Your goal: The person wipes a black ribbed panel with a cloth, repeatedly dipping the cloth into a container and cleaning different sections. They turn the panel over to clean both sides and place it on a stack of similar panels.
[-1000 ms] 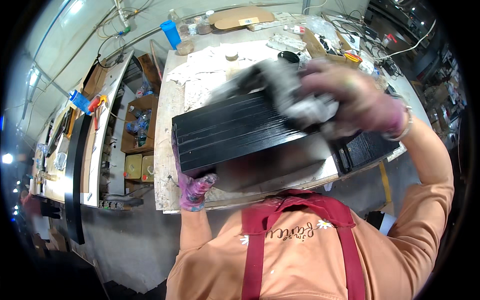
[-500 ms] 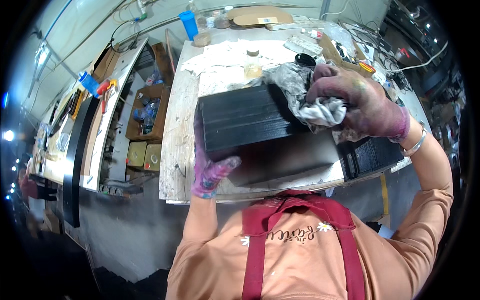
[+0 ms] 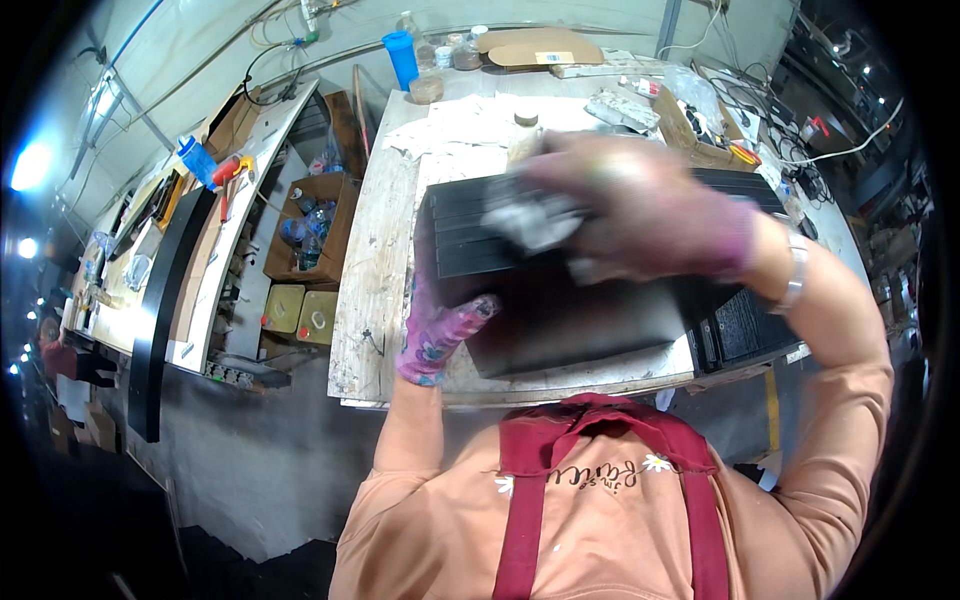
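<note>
A black box-shaped piece with grooved lines along its top face (image 3: 465,240) is held tilted over the near part of the worktable. My left hand (image 3: 438,335), in a purple patterned glove, grips its left end, with the thumb on the near face and the fingers hidden behind. My right hand (image 3: 645,205), in a stained purple glove and blurred by motion, presses a crumpled grey-white rag (image 3: 535,215) against the top face. Right of the box lies another black ridged piece (image 3: 745,330), partly covered by it and by my right arm.
The white worktable (image 3: 375,290) carries paper sheets, a lidded jar (image 3: 525,130), a blue cup (image 3: 401,60) and cardboard (image 3: 540,45). Cables and a small carton (image 3: 685,135) sit at far right. On the left are a carton of bottles (image 3: 325,240), a side bench and a long black board (image 3: 165,310).
My right hand has swept left across the top of the box with the rag. My left hand keeps its hold on the left end. The whole view has shifted slightly.
</note>
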Tool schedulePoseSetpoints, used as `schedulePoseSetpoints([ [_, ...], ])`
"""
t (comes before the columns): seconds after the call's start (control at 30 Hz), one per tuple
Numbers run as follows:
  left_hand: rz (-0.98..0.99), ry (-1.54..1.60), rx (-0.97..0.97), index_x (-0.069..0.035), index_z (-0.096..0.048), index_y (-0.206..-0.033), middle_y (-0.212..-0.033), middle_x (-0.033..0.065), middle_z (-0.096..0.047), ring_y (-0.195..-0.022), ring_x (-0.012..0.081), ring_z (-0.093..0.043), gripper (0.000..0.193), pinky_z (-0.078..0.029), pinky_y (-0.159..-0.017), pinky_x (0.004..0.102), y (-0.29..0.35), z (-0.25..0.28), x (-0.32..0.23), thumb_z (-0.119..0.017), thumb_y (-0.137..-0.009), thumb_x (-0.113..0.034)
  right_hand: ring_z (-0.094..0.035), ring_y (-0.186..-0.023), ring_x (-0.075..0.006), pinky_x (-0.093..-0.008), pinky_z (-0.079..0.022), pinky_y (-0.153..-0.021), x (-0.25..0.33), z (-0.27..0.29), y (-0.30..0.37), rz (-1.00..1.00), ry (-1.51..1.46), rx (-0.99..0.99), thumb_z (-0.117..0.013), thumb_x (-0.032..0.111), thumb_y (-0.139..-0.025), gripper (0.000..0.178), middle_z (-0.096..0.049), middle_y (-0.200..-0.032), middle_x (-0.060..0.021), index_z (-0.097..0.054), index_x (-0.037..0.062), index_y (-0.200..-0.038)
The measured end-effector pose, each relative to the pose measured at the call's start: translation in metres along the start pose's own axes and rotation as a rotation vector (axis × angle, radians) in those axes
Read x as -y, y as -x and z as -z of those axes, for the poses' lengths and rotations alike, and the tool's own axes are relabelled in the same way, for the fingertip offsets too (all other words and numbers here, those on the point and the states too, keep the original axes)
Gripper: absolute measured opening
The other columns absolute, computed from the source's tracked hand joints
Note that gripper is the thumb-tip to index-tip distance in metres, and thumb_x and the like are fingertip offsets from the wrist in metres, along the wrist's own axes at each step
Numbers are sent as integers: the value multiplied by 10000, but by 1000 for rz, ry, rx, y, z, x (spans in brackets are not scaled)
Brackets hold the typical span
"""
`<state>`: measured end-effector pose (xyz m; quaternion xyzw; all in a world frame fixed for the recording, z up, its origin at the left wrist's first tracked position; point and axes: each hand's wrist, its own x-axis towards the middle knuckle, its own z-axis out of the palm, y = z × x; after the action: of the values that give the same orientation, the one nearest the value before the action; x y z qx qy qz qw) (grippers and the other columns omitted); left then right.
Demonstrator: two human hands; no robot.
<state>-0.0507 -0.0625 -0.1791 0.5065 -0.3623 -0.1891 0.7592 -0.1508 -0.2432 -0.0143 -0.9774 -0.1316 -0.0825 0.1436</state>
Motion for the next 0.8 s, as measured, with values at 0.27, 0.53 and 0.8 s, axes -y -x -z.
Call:
schedulePoseSetpoints([
  [0.27, 75, -5, -144, -16, -129, -1429, -1361, 132, -347, -1236, 234, -377, 1160, -321, -1035, 374, 14, -2, 3, -846, -578, -340, -589, -995, -239, -328, -480, -870, -52, 11, 67, -48, 158, -169, -661, 67, -740, 406, -567, -1121, -98, -570, 86, -1135],
  [0.53, 96, 52, -159, -54, -143, -1431, -1195, 134, -477, -995, 195, -525, 1102, -454, -817, 310, 11, 17, 23, -827, -611, -321, -563, -989, -303, -359, -458, -870, -2, 2, 25, 60, -64, -80, -660, 12, -562, 511, -562, -1060, -119, -560, 62, -1060],
  [0.8, -57, -2, -116, -36, -178, -1425, -1279, 115, -432, -1146, 215, -458, 1063, -384, -974, 350, 0, -6, 9, -821, -625, -315, -617, -857, -241, -327, -503, -762, -59, 35, 107, -49, 360, -213, -654, 78, -740, 306, -599, -979, -78, -611, 97, -1042],
])
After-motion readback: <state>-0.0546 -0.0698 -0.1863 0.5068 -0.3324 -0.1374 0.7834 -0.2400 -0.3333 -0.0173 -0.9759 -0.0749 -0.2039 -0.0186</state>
